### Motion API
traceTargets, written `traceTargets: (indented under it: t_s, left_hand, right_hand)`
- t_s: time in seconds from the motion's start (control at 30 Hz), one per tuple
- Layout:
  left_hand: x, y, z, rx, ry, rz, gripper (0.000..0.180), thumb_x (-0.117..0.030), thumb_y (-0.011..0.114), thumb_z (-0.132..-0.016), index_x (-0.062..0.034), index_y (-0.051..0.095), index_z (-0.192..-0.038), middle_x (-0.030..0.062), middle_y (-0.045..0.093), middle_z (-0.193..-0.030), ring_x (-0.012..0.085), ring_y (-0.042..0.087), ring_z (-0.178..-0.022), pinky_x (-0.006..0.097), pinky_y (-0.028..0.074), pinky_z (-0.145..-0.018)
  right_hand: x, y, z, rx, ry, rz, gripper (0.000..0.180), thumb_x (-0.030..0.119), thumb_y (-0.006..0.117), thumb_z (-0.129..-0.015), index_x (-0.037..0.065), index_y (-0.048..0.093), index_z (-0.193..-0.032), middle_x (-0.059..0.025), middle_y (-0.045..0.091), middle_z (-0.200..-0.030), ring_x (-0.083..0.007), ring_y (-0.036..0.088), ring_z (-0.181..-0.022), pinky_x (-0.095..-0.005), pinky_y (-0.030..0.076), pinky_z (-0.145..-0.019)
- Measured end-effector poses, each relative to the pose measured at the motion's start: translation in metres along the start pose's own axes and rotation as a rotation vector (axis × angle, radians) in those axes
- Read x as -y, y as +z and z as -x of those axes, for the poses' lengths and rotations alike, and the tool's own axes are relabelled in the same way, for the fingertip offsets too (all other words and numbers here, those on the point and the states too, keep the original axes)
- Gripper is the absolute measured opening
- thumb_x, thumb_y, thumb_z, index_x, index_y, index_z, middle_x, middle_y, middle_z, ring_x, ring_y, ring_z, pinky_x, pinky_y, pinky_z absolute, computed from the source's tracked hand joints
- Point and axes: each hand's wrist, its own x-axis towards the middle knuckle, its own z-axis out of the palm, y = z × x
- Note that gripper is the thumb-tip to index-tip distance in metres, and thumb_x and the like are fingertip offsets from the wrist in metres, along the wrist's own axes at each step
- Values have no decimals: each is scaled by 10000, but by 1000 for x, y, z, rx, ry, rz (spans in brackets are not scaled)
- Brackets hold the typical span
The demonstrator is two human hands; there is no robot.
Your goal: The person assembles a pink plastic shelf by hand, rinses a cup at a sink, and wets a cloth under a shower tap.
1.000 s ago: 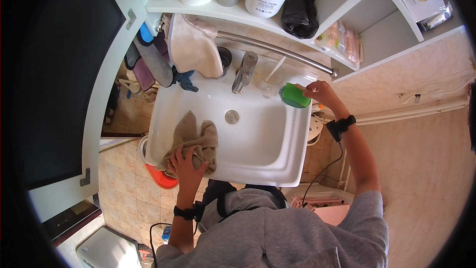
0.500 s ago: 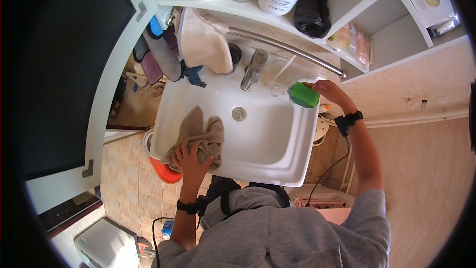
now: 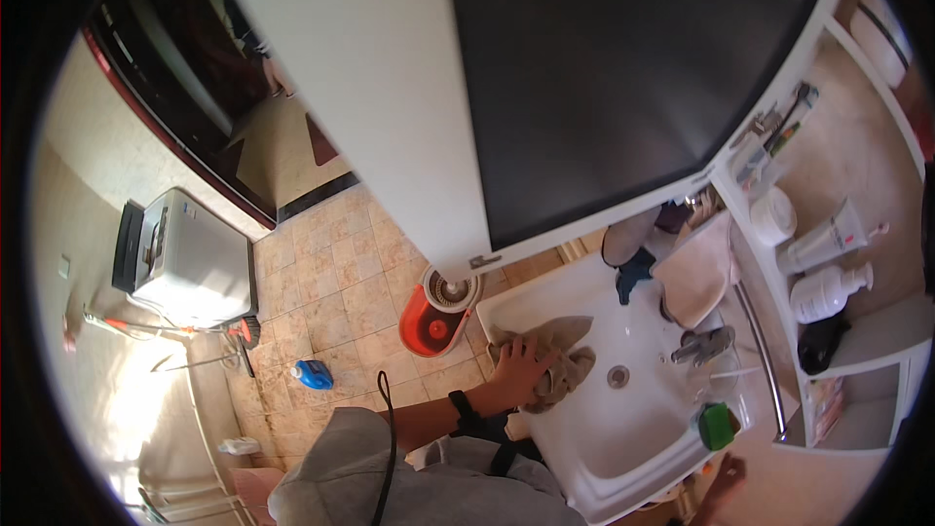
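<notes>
A crumpled brown-grey cloth (image 3: 568, 377) lies over the near left part of the white sink (image 3: 648, 438). My left hand (image 3: 523, 370) rests on it and grips it with bent fingers. On the sink's right corner, beside a clear container, sits a green sponge (image 3: 719, 426). My right hand (image 3: 725, 482) is just off the sink's edge, apart from the sponge, with nothing visible in it; its fingers look loosely parted and a little blurred. The metal faucet (image 3: 703, 345) stands at the back of the sink.
An open cabinet door (image 3: 623, 88) hangs over the sink's left side. Bottles, including a white pump bottle (image 3: 823, 293), line the shelf. A pink towel (image 3: 696, 273) hangs from the rail. On the tiled floor stand an orange mop bucket (image 3: 429, 326) and a blue bottle (image 3: 313, 375).
The view has swung left, bringing in the floor and doorway. My right hand has let go of the green sponge and drawn away from it. My left hand stays on the cloth.
</notes>
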Motion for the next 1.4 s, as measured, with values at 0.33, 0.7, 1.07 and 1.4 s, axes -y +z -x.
traceTargets:
  t_s: [0.33,0.7,1.07,1.4]
  left_hand:
    - [5,-23,-30,51,89,249,760,-293,826,-660,-210,564,-1368,154,643,-1182,404,633,-1048,526,531,-829]
    - [-52,-110,83,-350,257,692,704,-255,766,-709,-123,557,-1369,130,647,-1154,351,609,-1093,450,483,-936]
    - [-47,-89,278,-579,-7,697,871,-428,797,-805,-97,414,-1514,195,517,-1407,418,521,-1279,455,441,-1045]
    - [-22,-182,629,-986,-259,773,502,-248,733,-929,-30,591,-1358,161,617,-1348,304,561,-1288,409,441,-1086]
  right_hand:
    - [42,66,113,540,107,-514,386,288,490,-1071,9,522,-1336,-120,634,-1309,-212,614,-1125,-384,499,-955]
    - [276,82,110,1293,439,-1432,690,483,471,-1034,166,211,-1589,-104,431,-1525,-301,478,-1363,-677,544,-882]
    - [390,41,227,1724,848,-1974,680,575,450,-1006,197,316,-1555,-87,483,-1496,-350,460,-1368,-646,487,-996]
    - [459,40,360,2145,-364,-1560,578,496,496,-1023,102,484,-1445,-88,584,-1374,-307,579,-1230,-502,470,-1054]
